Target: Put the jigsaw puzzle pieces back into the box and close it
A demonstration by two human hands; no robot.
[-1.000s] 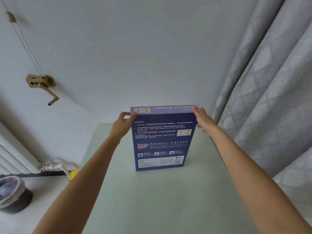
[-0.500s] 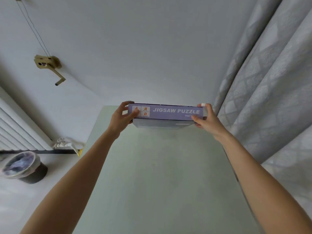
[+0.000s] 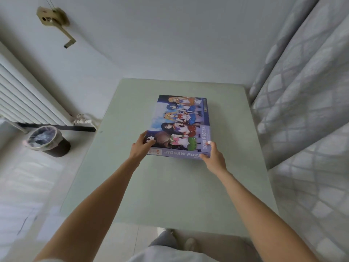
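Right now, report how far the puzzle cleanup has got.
Looks nearly done: the puzzle box lies flat and closed on the table, with no loose pieces showing. In hand: left hand and right hand grip its near corners. Left: letting go.

Bare table [image 3: 170, 195] near and left of box [image 3: 179, 125]; curtain [image 3: 302, 110] crowds right edge, possibly touching it.

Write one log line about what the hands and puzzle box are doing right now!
box: closed, flat on table | left hand: holds near-left corner | right hand: holds near-right corner
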